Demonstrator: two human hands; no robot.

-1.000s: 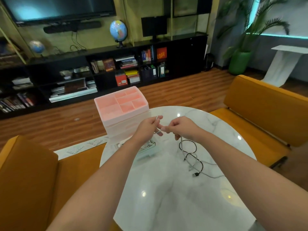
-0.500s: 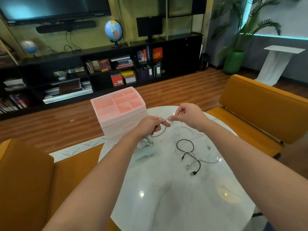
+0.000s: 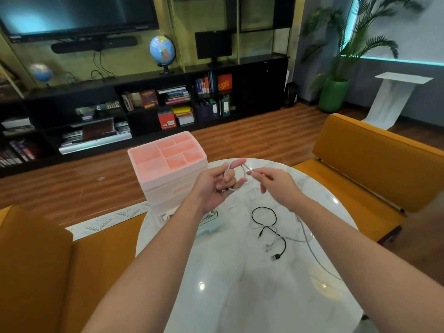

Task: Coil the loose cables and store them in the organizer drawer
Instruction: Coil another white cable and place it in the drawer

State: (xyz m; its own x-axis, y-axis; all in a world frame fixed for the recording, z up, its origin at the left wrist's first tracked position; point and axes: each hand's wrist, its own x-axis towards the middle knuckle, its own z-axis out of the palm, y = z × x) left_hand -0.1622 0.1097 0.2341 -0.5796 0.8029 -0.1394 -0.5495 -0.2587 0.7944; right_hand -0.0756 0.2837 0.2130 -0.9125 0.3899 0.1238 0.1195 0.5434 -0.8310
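Left hand (image 3: 217, 182) holding white cable (image 3: 242, 177) looped round fingers, right hand (image 3: 274, 186) pinching its end, above table (image 3: 240, 284), beside organizer (image 3: 168, 164)

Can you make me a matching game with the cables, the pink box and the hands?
Things:
1. white cable
2. black cable
3. pink organizer
4. right hand

Where or how:
A. stands at the table's far edge
B. looped around the left hand's fingers
C. pinches a cable end
D. lies loose on the marble table

Pairs: 1-B, 2-D, 3-A, 4-C
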